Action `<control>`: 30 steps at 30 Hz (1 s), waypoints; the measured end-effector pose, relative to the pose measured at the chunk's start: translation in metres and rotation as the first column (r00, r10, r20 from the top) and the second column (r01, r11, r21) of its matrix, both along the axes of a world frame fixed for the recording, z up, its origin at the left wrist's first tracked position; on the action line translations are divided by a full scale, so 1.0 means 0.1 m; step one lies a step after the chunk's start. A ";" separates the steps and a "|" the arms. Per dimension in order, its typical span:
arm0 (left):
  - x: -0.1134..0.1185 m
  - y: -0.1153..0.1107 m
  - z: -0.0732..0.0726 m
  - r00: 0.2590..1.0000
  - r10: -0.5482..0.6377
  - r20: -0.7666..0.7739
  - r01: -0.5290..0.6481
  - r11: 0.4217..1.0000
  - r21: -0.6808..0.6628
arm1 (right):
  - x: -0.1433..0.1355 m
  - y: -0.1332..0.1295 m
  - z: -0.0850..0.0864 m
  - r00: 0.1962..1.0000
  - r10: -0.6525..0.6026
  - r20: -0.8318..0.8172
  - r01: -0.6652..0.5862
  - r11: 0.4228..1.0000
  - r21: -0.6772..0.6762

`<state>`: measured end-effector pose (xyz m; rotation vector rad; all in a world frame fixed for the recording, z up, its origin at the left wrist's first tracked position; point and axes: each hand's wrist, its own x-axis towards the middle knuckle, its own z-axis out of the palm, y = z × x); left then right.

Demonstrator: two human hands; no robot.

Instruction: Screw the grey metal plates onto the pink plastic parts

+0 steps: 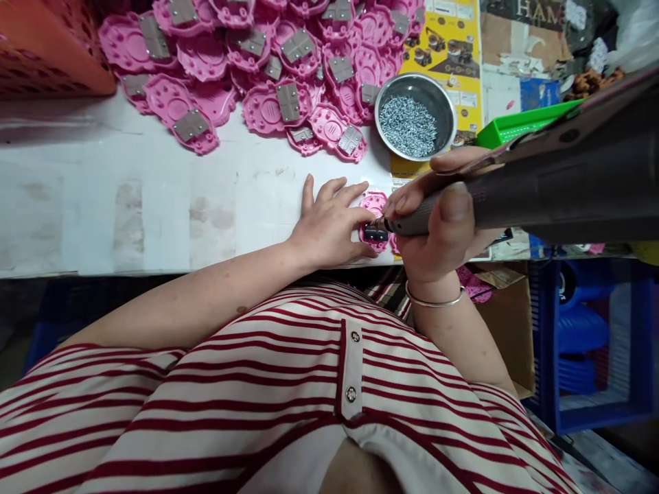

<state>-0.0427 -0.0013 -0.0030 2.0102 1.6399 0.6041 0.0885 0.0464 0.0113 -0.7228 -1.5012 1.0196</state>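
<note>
My right hand is wrapped round a dark electric screwdriver, which lies nearly level and points left. Its tip meets a small black plate on a pink plastic casing near the table's front edge. With thumb and index finger at the casing's left side, my left hand steadies it; the other fingers spread over the table. Part of another pink piece shows just right of the casing, mostly hidden by my right hand. Behind my hands stands a steel bowl of small screws.
Pink casings with grey metal plates are heaped at the back of the white table. An orange basket is at back left, a green tray at back right. Below right are a cardboard box and a blue crate.
</note>
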 end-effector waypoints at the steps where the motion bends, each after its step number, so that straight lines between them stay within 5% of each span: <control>1: 0.00 0.00 0.00 1.000 0.001 -0.002 -0.001 1.000 0.000 | -0.03 0.02 0.01 0.997 -0.018 -0.072 0.024 0.996 0.084; 3: 0.00 0.00 0.00 1.000 0.000 -0.006 0.000 1.000 -0.004 | -0.08 0.05 0.02 0.987 -0.018 -0.157 0.047 0.982 0.183; 11: 0.01 0.00 0.02 1.000 0.005 0.010 -0.005 1.000 0.004 | -0.10 0.09 -0.06 0.990 -0.056 -0.130 0.078 0.982 0.170; 15: -0.01 -0.01 -0.04 1.000 -0.003 -0.013 0.003 1.000 0.008 | -0.04 0.04 0.11 0.972 -0.055 -0.229 0.101 0.975 0.197; 21: 0.02 -0.05 -0.08 0.992 -0.100 -0.076 0.111 0.982 0.156 | 0.35 -0.19 0.54 0.920 -0.198 -0.337 0.280 0.935 0.217; 24: 0.09 -0.05 -0.02 0.971 -0.168 -0.168 0.194 0.969 0.153 | 0.59 -0.31 0.56 0.902 -0.276 -0.333 0.354 0.913 0.204; 30: 0.24 0.04 0.14 0.975 -0.037 -0.220 0.074 0.984 0.164 | 0.90 -0.51 0.48 0.878 -0.404 -0.257 0.450 0.880 0.152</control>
